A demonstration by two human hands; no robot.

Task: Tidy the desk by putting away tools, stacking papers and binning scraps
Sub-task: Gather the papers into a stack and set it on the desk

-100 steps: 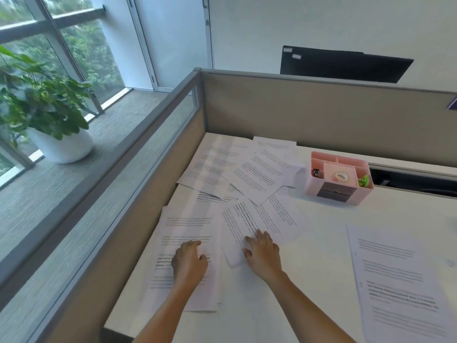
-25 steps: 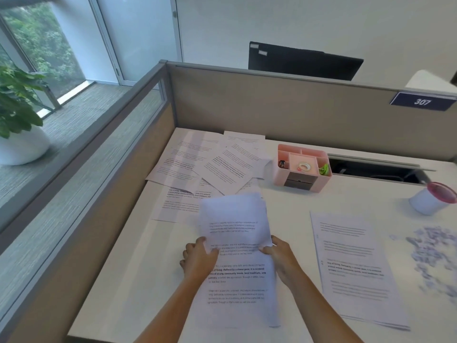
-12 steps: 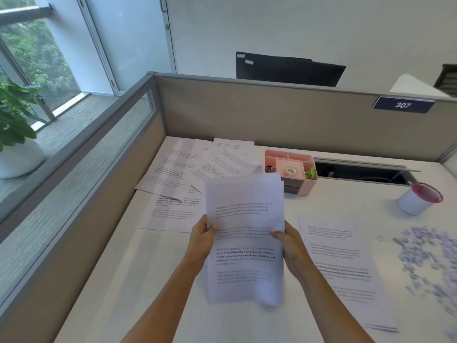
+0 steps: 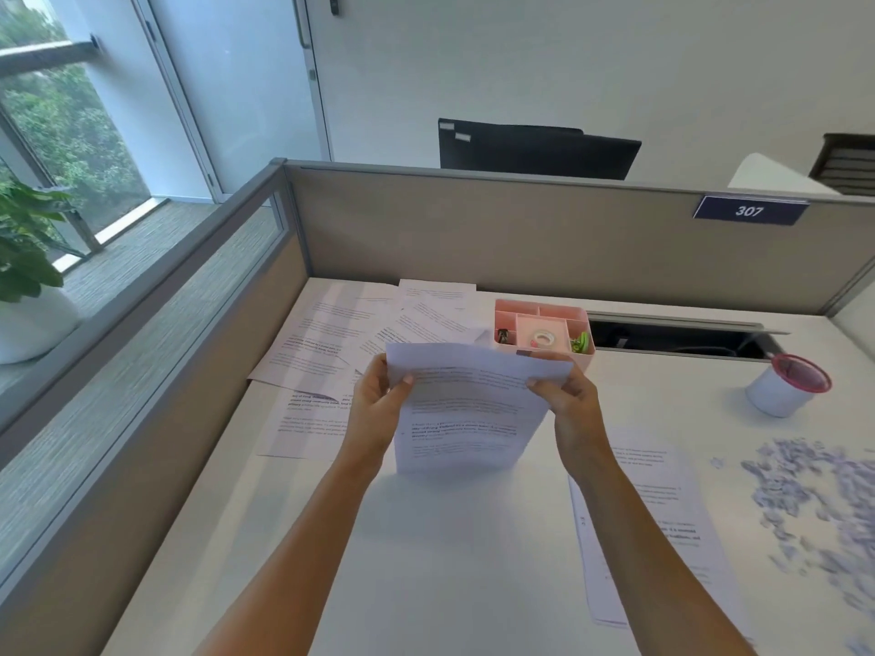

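While both hands grasp it, the sheaf of papers (image 4: 466, 411) stands nearly upright over the middle of the desk (image 4: 454, 561), printed side toward the camera. The left hand (image 4: 376, 402) pinches its upper left edge with the thumb on the front, and the right hand (image 4: 570, 402) pinches the upper right edge likewise. Whether the sheaf's lower edge touches the desk cannot be told. Behind it, loose sheets (image 4: 331, 333) lie overlapping in the far left corner. A pink organiser (image 4: 540, 312) stands just beyond the sheaf's top, with a tape roll (image 4: 543, 339) in its middle compartment. To the right another printed stack (image 4: 682, 513) lies flat, partly under the right forearm. Further right, paper scraps (image 4: 805, 494) are scattered near a white cup (image 4: 776, 395) with a pink rim.
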